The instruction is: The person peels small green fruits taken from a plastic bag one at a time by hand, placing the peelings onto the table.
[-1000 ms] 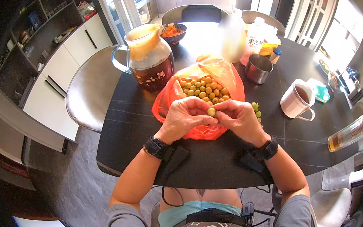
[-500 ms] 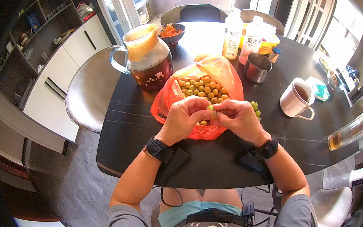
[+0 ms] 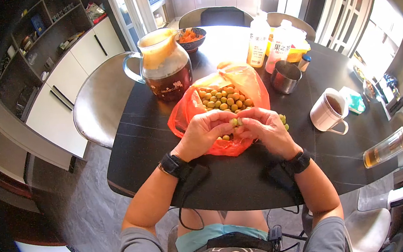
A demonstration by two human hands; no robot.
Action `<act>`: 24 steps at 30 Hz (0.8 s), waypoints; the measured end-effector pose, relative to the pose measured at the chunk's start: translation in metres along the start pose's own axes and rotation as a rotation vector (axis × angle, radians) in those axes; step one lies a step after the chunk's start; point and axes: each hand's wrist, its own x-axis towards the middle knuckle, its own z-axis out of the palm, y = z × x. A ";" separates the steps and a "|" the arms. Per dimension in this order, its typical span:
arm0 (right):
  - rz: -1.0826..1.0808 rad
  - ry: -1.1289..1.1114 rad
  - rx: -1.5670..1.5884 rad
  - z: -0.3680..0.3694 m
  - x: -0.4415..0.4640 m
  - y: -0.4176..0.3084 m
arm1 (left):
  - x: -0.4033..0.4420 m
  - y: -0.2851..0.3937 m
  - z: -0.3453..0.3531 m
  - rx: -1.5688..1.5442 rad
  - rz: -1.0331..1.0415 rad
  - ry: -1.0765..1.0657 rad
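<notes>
An orange-red plastic bag [image 3: 250, 82] stands open on the dark table, with many small round green-yellow fruits [image 3: 223, 98] inside. Over its near side, my left hand [image 3: 204, 133] pinches a pale green fruit [image 3: 233, 122] between thumb and fingertips. My right hand [image 3: 268, 130] meets it fingertip to fingertip, closed on a small pale green piece [image 3: 240, 121] right beside that fruit. Whether the two pale parts are still joined cannot be made out. Partly hidden behind my right hand, a few green pieces [image 3: 283, 119] lie on the table.
On the dark table [image 3: 143, 168] stand a glass jug [image 3: 166, 72] of dark liquid, a bowl [image 3: 192, 43] of orange food, bottles [image 3: 255, 46], a metal cup [image 3: 286, 76], a white mug [image 3: 326, 112] and a glass tumbler [image 3: 387, 147] at the right edge.
The fruit between my fingertips now shows as two pale parts side by side. My right hand has turned slightly over it. A blurred bottle at the back has come to rest on the table.
</notes>
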 end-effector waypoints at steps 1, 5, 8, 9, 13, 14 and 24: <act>0.001 0.000 0.001 -0.001 0.001 0.001 | 0.000 0.002 0.001 0.097 0.033 0.015; -0.047 -0.059 -0.093 -0.003 0.001 0.004 | 0.001 0.000 -0.002 0.346 0.132 0.000; -0.033 -0.086 -0.072 -0.003 0.000 0.006 | 0.001 -0.006 -0.005 0.297 0.104 0.021; -0.026 -0.096 -0.066 -0.003 0.001 0.006 | 0.001 -0.005 -0.005 0.298 0.106 0.021; -0.047 -0.095 -0.090 0.001 0.000 0.005 | -0.002 0.002 -0.002 0.293 0.070 0.048; -0.043 -0.092 -0.110 0.001 0.000 0.004 | -0.002 0.004 -0.002 0.332 0.080 0.049; -0.015 -0.052 -0.090 0.002 -0.001 0.008 | -0.002 0.005 0.001 0.527 0.228 0.039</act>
